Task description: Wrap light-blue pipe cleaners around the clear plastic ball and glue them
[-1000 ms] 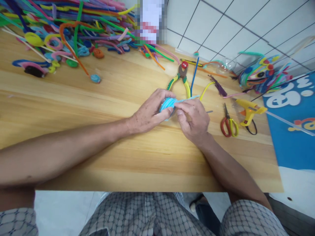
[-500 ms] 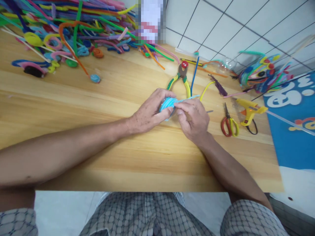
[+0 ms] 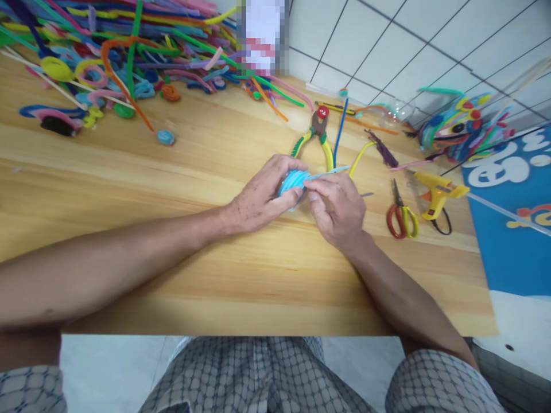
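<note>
Left hand (image 3: pixel 262 198) curls around a light blue pipe-cleaner coil (image 3: pixel 291 182), thumb and fingers closed on its near and left side, holding it just above the wooden table (image 3: pixel 215 275). Right hand (image 3: pixel 340 209) pinches the loose tail of the same pipe cleaner (image 3: pixel 331 171) between thumb and forefinger, right beside the coil; other fingers folded in. Tail sticks out to the right past the fingertips. Coil sits mid-table, between both hands, just near of the yellow-handled pliers (image 3: pixel 317 135).

Blue pipe cleaner (image 3: pixel 340 131) lies straight beside the pliers, a bent yellow pipe cleaner (image 3: pixel 360 156) to its right, purple fuzzy piece (image 3: pixel 382 151) next to that. Red-and-yellow scissors (image 3: pixel 400 215) lie right of the right hand, apart from it. Yellow glue gun (image 3: pixel 437 192) just right of the scissors. Multicoloured pipe-cleaner figure (image 3: pixel 460 126) at far right edge. Big heap of mixed pipe cleaners (image 3: pixel 129 51) at far left, small blue coil (image 3: pixel 166 137) lying alone near it. Blue mat (image 3: pixel 512 241) off the table's right end.
</note>
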### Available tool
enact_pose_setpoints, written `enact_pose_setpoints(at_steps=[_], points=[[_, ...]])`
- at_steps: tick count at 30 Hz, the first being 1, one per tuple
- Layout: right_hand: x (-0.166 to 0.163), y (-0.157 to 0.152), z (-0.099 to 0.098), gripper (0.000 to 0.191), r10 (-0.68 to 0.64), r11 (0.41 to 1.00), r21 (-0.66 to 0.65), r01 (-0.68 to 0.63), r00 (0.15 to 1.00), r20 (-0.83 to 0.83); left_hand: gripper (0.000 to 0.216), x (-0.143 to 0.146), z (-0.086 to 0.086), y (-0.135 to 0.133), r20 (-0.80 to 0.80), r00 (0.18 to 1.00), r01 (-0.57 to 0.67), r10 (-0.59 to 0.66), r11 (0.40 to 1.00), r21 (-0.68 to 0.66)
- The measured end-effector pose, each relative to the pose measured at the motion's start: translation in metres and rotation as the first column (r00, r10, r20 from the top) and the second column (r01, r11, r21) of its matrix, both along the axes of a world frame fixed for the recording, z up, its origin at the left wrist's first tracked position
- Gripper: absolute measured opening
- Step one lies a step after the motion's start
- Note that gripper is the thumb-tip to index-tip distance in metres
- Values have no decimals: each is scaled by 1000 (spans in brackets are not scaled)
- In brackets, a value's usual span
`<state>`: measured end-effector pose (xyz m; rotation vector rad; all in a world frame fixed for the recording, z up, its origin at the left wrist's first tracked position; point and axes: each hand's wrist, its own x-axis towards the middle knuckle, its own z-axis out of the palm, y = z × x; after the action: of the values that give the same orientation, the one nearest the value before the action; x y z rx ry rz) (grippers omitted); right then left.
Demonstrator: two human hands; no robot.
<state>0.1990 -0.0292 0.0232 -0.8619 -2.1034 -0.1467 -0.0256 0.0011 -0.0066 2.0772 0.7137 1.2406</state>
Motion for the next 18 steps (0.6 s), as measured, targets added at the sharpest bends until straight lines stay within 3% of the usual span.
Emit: enact_pose_setpoints(at_steps=[18], points=[[4,0,-4,26,-9,999,-32,9,1000,0,36,-3,3,1,-47,999,2,-2,1000,-16]])
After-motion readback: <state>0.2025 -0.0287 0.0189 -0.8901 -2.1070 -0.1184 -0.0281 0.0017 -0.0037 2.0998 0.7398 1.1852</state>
